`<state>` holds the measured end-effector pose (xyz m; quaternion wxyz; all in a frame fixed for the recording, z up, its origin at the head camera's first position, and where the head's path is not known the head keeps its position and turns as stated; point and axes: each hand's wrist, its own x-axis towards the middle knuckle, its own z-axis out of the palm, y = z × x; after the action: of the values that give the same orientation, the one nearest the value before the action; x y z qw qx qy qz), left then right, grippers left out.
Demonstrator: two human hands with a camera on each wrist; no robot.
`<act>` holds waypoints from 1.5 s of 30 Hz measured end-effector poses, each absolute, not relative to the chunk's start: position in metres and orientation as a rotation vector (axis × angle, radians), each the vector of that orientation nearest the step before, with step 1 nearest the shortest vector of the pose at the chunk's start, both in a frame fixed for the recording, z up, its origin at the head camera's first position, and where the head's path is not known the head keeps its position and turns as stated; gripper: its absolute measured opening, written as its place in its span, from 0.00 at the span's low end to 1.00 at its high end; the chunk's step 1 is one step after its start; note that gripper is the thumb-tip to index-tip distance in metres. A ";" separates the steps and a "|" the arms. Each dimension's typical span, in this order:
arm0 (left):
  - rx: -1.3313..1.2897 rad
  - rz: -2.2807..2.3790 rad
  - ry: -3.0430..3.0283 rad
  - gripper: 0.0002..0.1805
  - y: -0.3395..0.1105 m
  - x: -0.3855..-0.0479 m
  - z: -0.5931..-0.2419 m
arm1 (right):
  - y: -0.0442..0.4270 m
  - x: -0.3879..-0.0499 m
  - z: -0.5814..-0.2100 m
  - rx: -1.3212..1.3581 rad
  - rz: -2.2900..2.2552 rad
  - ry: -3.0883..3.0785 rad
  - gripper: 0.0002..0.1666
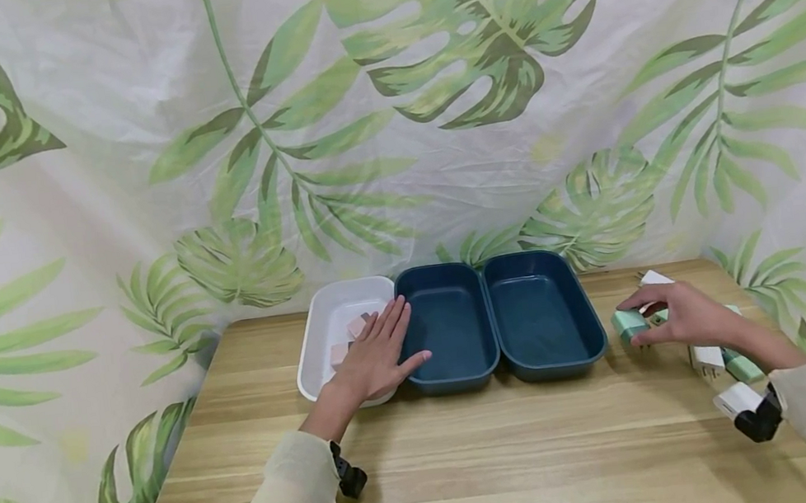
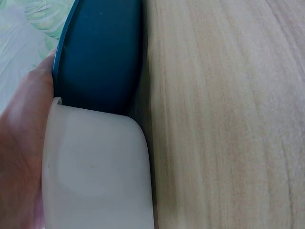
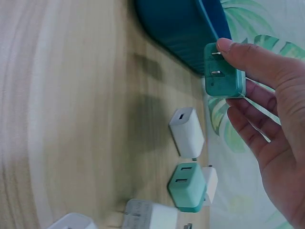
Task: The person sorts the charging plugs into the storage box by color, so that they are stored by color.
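My right hand (image 1: 690, 318) pinches a green plug-in charger (image 1: 629, 323) between thumb and fingers, raised over the table just right of the right-hand dark blue tray (image 1: 540, 310). In the right wrist view, two metal prongs show on the held charger (image 3: 224, 81). My left hand (image 1: 373, 363) lies with straight fingers across the touching rims of the white tray (image 1: 305, 362) and the middle dark blue tray (image 1: 448, 321). Small pinkish blocks (image 1: 342, 353) lie in the white tray, partly hidden by that hand; their kind is unclear.
Under and around my right hand lie several more chargers, including a green one (image 3: 186, 186), a white one (image 3: 187, 131) and another white one (image 1: 737, 398) nearer the front. The trays stand in a row along the wooden table's (image 1: 471, 459) back edge, before a leaf-patterned cloth (image 1: 324, 86).
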<state>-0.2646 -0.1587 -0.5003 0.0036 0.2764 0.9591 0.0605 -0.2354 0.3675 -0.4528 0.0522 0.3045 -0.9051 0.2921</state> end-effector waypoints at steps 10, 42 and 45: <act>0.874 0.184 3.000 0.53 -0.158 -0.265 -0.500 | 0.363 -0.237 -0.440 0.841 0.838 -2.777 0.26; 0.880 0.213 3.021 0.53 -0.158 -0.262 -0.498 | 0.298 -0.260 -0.426 0.938 1.030 -2.665 0.25; 0.897 0.214 3.032 0.55 -0.160 -0.264 -0.502 | 0.291 -0.262 -0.428 0.944 1.053 -2.666 0.26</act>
<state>-0.2636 -0.1602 -0.5017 -0.0135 0.2830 0.9566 0.0676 -0.2623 0.2912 -0.4280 0.0618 0.3121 -0.8818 0.3482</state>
